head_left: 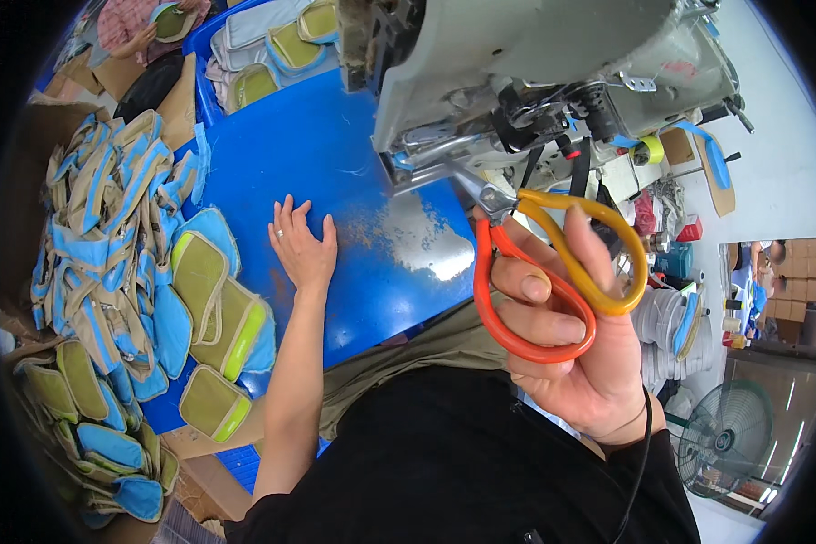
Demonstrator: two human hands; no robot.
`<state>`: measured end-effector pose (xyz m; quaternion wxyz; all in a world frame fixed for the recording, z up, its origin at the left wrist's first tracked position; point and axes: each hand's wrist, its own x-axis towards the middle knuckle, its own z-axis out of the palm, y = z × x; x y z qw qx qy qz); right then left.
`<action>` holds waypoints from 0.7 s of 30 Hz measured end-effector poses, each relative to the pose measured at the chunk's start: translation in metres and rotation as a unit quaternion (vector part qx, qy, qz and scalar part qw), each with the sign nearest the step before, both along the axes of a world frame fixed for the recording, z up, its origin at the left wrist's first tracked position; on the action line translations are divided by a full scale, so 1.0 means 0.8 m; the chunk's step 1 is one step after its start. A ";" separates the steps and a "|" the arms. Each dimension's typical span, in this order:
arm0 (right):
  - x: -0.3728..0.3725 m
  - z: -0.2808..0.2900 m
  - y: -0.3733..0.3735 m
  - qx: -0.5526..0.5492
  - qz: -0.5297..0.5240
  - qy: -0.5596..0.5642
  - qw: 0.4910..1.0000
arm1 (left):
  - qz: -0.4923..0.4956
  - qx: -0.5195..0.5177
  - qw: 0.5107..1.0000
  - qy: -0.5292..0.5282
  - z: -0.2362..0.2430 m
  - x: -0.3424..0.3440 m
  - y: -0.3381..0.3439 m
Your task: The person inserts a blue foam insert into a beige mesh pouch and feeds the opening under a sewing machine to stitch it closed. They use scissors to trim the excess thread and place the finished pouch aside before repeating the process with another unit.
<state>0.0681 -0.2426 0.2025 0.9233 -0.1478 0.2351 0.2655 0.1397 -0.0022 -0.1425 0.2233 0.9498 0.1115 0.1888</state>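
My right hand [576, 335] is raised close to the camera, its fingers through the handles of a pair of scissors [560, 272], one orange-red and the other amber. The metal blades point up and left, in front of the sewing machine [517, 100]; their tips are hard to make out against it. My left hand [304, 245] lies palm down on the blue tabletop [272, 145], fingers apart, with a ring on one finger and nothing held. To its left are olive-green fabric pieces [199, 281] with blue backing and bright green trim.
A large heap of beige and blue sewn strips [109, 236] fills the left side, with more green and blue pieces [118, 453] below it. A blue bin [210, 86] of fabric parts stands at the back. Another person [131, 27] sits beyond it. A fan [727, 437] stands at right.
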 end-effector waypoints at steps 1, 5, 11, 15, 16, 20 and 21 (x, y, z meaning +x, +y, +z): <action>-0.001 -0.001 -0.001 -0.018 0.000 -0.007 1.000 | -0.001 0.000 1.000 0.000 0.000 0.000 0.000; -0.016 -0.013 -0.010 -0.081 -0.009 -0.059 0.995 | -0.004 -0.004 1.000 0.001 0.001 0.000 -0.002; -0.052 -0.050 -0.029 -0.138 -0.008 -0.118 0.983 | 0.001 0.002 1.000 -0.002 -0.001 0.002 -0.003; -0.085 -0.090 -0.034 -0.188 0.000 -0.132 0.973 | -0.001 0.017 1.000 -0.006 -0.006 0.002 -0.004; -0.089 -0.109 -0.034 -0.209 0.005 -0.153 0.966 | -0.003 0.019 1.000 -0.009 -0.008 0.002 -0.005; -0.063 -0.216 -0.032 -0.375 0.033 -0.187 0.907 | -0.007 0.028 1.000 -0.012 -0.014 0.002 -0.002; -0.045 -0.250 -0.032 -0.358 0.015 -0.171 0.918 | -0.010 0.026 1.000 -0.012 -0.016 0.001 -0.002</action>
